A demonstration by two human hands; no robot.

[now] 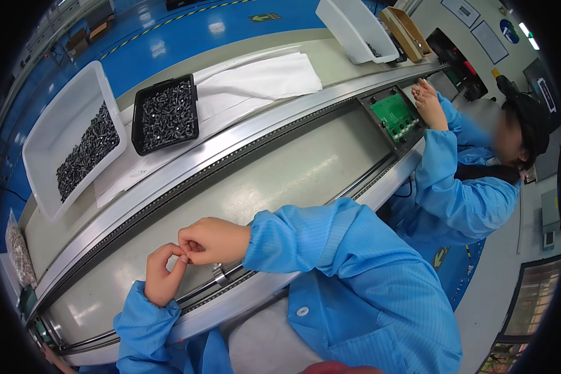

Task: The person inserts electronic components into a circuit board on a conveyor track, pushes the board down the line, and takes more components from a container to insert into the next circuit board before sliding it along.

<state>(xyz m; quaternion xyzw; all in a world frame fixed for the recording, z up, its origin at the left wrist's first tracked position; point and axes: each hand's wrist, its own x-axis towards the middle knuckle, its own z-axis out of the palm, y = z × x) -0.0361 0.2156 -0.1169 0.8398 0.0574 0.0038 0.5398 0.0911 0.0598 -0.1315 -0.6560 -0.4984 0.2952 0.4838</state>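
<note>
My left hand (162, 275) and my right hand (217, 242) meet fingertip to fingertip above the conveyor line, nearer its front rail. The left thumb and forefinger are pinched together, and the right fingers curl closed against them. Whatever lies between the fingertips, if anything, is hidden or too small to make out. Beyond my hands, past the far rail, a black tray (136, 138) is full of small black parts with shiny metal ends. To its left a tilted white bin (40, 153) holds a heap of similar parts.
A co-worker in a blue smock reaches over a green circuit board (394, 116) in a dark carrier at the right. White sheets (255, 84) lie behind the far rail (230, 134). Another white bin (352, 28) and a cardboard box (403, 31) stand back right.
</note>
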